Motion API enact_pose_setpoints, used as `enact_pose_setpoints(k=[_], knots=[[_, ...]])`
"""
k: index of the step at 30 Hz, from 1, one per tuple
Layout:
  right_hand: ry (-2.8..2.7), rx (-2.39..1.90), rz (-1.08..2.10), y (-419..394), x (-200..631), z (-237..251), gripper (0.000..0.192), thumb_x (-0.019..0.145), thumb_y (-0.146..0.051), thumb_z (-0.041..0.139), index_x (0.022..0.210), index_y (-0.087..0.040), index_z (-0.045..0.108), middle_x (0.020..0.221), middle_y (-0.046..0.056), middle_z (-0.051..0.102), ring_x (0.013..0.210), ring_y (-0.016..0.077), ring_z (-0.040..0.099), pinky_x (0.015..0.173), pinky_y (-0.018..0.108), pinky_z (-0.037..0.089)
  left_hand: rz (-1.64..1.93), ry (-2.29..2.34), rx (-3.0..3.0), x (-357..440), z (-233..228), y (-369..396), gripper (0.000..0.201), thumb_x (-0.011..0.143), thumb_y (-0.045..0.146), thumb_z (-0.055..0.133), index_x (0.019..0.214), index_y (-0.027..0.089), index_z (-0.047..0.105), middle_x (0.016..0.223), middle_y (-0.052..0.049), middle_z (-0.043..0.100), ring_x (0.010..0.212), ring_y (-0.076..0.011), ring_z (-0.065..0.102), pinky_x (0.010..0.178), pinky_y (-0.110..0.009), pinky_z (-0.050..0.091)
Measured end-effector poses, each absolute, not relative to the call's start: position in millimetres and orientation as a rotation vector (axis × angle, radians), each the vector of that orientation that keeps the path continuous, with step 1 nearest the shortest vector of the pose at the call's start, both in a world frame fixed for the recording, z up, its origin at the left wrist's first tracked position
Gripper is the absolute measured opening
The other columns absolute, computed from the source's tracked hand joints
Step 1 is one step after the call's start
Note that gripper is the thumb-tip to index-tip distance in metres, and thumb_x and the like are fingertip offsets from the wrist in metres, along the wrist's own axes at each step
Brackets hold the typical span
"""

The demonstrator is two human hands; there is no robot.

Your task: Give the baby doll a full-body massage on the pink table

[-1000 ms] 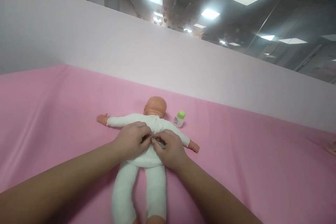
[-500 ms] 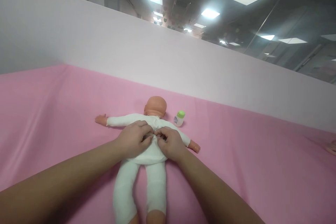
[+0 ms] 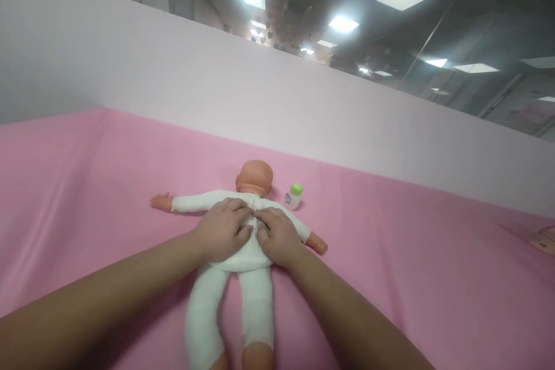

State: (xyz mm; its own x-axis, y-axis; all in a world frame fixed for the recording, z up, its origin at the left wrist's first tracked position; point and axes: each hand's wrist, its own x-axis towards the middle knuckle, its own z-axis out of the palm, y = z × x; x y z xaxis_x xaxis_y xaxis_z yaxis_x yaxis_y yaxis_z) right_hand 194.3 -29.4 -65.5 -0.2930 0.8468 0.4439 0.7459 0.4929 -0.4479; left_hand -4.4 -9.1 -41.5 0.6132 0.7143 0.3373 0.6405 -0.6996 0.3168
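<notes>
A baby doll (image 3: pixel 251 263) with a white cloth body lies face down, its arms spread to the sides and its bald head (image 3: pixel 255 176) at the far end. My left hand (image 3: pixel 224 230) rests on the left of its back, fingers laid over the cloth and pointing inward. On the right of the back lies my right hand (image 3: pixel 278 234), fingers bent a little and thumb apart. Both sets of fingertips meet near the middle seam. Neither hand visibly holds anything. A small bottle (image 3: pixel 293 198) with a green cap stands by the doll's right-side arm.
Pink sheeting (image 3: pixel 373 266) covers the surface under the doll. Behind it rises a white wall panel (image 3: pixel 269 98), with glass and lit ceiling panels beyond. Part of a skin-coloured object (image 3: pixel 544 241) shows at the right edge.
My fingers have flattened from a more curled, pinched pose and slid slightly up the back toward the neck. The view has shifted a little; the doll and bottle stay in place.
</notes>
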Motion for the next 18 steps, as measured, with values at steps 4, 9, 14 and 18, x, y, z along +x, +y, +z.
enact_pose_setpoints(k=[4, 9, 14, 18], knots=[[-2.100, -1.285, 0.152, -31.9, 194.0, -65.5, 0.041, 0.085, -0.017, 0.057, 0.124, -0.018, 0.066, 0.122, 0.011, 0.067, 0.118, 0.0277, 0.057, 0.106, 0.049, 0.047, 0.709, 1.134, 2.696, -5.2, -43.0, -11.2, 0.038, 0.094, 0.030, 0.049, 0.126, 0.016, 0.065, 0.124, -0.013, 0.064, 0.118, -0.0307, 0.056, 0.105, -0.050, 0.043], [-2.118, -1.283, 0.084, -34.7, 194.1, -65.3, 0.061, 0.083, -0.019, 0.059, 0.143, -0.017, 0.053, 0.148, 0.014, 0.051, 0.138, 0.0300, 0.044, 0.118, 0.054, 0.035, 0.768, 1.209, 2.737, -5.6, -50.3, -12.6, 0.056, 0.093, 0.031, 0.050, 0.145, 0.009, 0.050, 0.152, -0.019, 0.047, 0.143, -0.0350, 0.038, 0.119, -0.053, 0.030], [-2.188, -1.324, 0.207, -29.1, 198.9, -67.2, 0.059, 0.087, -0.025, 0.056, 0.145, -0.018, 0.052, 0.144, 0.012, 0.057, 0.136, 0.0291, 0.048, 0.117, 0.053, 0.038, 0.682, 1.208, 2.716, -3.7, -50.2, -8.2, 0.054, 0.092, 0.033, 0.050, 0.140, 0.010, 0.056, 0.148, -0.018, 0.053, 0.137, -0.0334, 0.047, 0.116, -0.051, 0.036], [-2.201, -1.341, 0.240, -28.1, 200.8, -68.0, 0.058, 0.088, -0.026, 0.055, 0.145, -0.019, 0.052, 0.144, 0.012, 0.057, 0.135, 0.0289, 0.049, 0.117, 0.052, 0.038, 0.690, 1.205, 2.737, -2.4, -47.0, -9.0, 0.048, 0.090, 0.032, 0.050, 0.133, 0.015, 0.062, 0.138, -0.014, 0.061, 0.128, -0.0318, 0.054, 0.110, -0.051, 0.040]])
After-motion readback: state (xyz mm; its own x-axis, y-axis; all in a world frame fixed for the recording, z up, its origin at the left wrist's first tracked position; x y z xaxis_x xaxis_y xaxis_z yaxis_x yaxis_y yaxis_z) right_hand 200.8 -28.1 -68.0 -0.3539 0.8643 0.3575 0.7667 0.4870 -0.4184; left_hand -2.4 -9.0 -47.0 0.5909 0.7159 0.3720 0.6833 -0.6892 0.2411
